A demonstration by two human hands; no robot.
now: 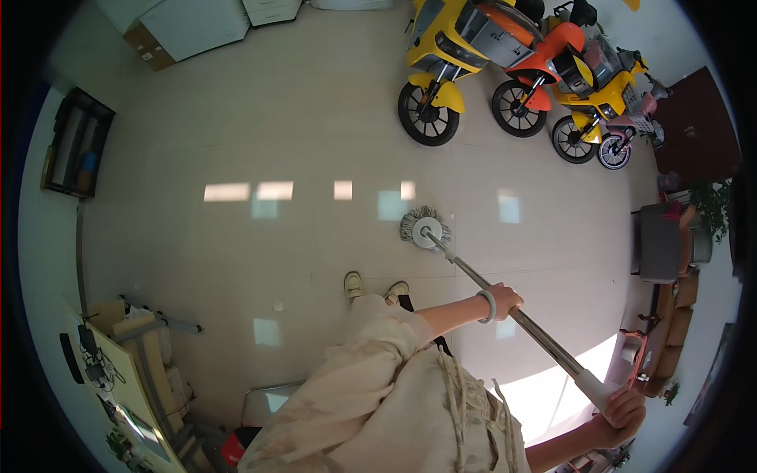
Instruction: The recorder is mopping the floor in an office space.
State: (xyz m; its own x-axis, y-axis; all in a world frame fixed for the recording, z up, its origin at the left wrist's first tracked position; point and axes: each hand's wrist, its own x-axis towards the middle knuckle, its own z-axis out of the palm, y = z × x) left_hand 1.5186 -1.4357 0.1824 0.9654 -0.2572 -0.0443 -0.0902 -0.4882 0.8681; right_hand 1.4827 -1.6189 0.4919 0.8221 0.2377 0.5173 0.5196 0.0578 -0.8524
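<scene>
A round spin mop with a metal pole point(541, 337) slants across the floor before me. Its grey-and-white string head point(426, 229), with a white disc on top, rests on the glossy tiles beyond my shoes. My left hand point(506, 300), with a pale bangle at the wrist, is closed around the middle of the pole. At the pole's upper end, my right hand point(626, 408) grips the white handle sleeve point(591, 389).
Yellow and orange scooters point(437, 71) stand at the top right. A grey chair point(657, 243) and a brown sofa point(671, 337) line the right side. At lower left is a desk point(133, 378) with cables; a black rack point(78, 142) stands at the left wall.
</scene>
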